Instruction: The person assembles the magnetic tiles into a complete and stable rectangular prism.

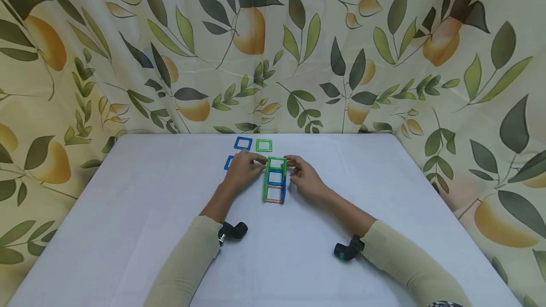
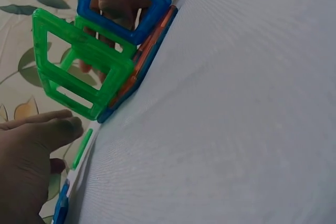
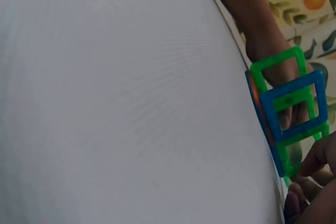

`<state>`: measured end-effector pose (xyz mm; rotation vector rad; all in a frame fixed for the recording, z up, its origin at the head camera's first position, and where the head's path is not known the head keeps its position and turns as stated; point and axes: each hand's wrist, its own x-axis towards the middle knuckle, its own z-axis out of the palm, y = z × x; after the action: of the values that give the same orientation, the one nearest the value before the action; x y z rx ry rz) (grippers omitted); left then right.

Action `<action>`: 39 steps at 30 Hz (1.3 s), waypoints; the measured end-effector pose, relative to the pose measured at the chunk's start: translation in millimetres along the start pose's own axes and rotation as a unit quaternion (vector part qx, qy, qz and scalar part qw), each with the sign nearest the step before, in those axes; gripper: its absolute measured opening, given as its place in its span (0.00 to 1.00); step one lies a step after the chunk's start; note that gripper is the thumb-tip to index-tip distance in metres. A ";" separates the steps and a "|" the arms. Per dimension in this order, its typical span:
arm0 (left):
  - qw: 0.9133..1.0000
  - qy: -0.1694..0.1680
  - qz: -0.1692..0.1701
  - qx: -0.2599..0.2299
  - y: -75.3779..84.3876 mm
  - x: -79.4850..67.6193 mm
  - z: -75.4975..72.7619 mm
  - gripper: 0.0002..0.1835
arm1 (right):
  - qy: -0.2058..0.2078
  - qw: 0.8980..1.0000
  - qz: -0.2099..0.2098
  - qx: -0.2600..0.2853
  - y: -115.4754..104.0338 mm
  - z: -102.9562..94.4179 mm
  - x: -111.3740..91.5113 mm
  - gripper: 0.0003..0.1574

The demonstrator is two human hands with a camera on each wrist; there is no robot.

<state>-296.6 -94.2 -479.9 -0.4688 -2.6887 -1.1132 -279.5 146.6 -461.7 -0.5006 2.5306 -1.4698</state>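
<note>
A small upright structure of magnetic tile frames stands on the table between both hands. Green frames rise at its far end and along its left side, a blue frame on its right, with orange and blue frames at its base. My left hand is at the far left edge, its fingers extended close to the green frame. On the other side my right hand has its fingertips at the far green frame, one bent finger touching it. Part of the right hand is hidden behind the frames in the left wrist view.
Behind the structure lie a loose blue square frame and a green one. Another blue frame is partly covered by the left hand. A white cloth covers the table; a patterned curtain hangs behind its far edge.
</note>
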 end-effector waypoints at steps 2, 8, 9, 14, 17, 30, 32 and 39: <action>1.000 0.007 0.006 0.007 -1.3 1.1 -1.1 0.09 | 0.002 1.000 -0.001 -0.006 2.8 -1.7 1.6 0.39; 1.000 0.003 0.008 0.011 -6.5 3.6 -7.2 0.13 | 0.008 1.000 -0.004 -0.022 6.6 -7.8 1.0 0.31; 1.000 0.001 0.006 0.011 -7.6 4.1 -8.8 0.14 | 0.009 1.000 -0.005 -0.024 6.5 -9.4 0.3 0.30; 1.000 -0.002 -0.016 0.026 -14.1 7.0 -20.6 0.19 | 0.010 0.999 -0.008 -0.034 8.9 -19.1 -1.7 0.23; 0.999 -0.006 -0.038 0.038 -20.0 7.4 -29.9 0.22 | 0.009 0.999 -0.010 -0.041 10.9 -25.9 -3.1 0.18; 0.993 -0.056 -0.104 0.030 -54.1 -0.8 -60.8 0.35 | -0.028 0.999 -0.018 -0.033 16.5 -42.3 -5.2 0.29; 0.991 -0.062 -0.117 0.024 -57.1 -2.3 -63.7 0.36 | -0.044 0.998 -0.025 -0.034 17.0 -43.4 -3.4 0.35; 0.984 -0.086 -0.156 0.024 -56.4 -4.5 -67.6 0.36 | -0.113 0.992 -0.054 -0.030 20.3 -50.7 5.2 0.50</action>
<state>-308.8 -181.0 -470.7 -0.1426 -3.0108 -1.1251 -304.2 195.0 -453.9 -0.7768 2.4081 -1.2907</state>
